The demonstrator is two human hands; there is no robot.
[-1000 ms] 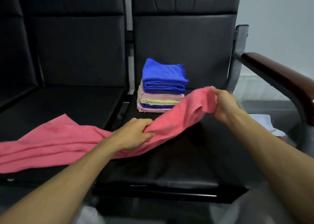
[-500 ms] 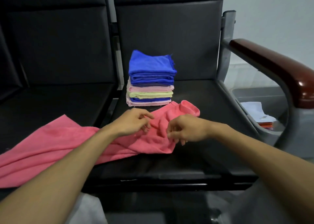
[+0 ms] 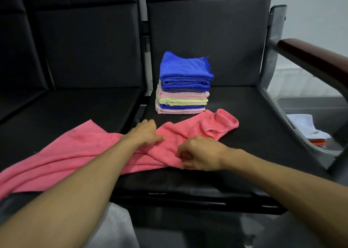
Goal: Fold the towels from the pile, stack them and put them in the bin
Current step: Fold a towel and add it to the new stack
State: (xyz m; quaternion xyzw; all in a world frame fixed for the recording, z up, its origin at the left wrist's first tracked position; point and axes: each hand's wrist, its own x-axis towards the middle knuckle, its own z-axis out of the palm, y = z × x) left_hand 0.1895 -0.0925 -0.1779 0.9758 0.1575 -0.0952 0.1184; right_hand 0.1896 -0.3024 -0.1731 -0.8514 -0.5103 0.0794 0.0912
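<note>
A long pink towel (image 3: 75,153) lies crumpled across two black seats, its right end bunched near the stack. My left hand (image 3: 146,134) rests on its middle, fingers curled into the cloth. My right hand (image 3: 199,156) pinches the towel's near edge, just to the right. Behind them stands a neat stack of folded towels (image 3: 183,85): blue on top, then pink, yellow-green, blue and pink. A grey bin (image 3: 310,104) sits on the floor at the right, holding a white cloth (image 3: 305,125) and something orange.
The black seat (image 3: 254,134) has a backrest behind the stack. A dark wooden armrest (image 3: 310,59) on a grey metal frame juts out at the right, above the bin. A gap separates the two seats.
My right hand let the lifted towel end drop onto the seat and came in toward my left hand, now pinching the near edge. The view shifted slightly.
</note>
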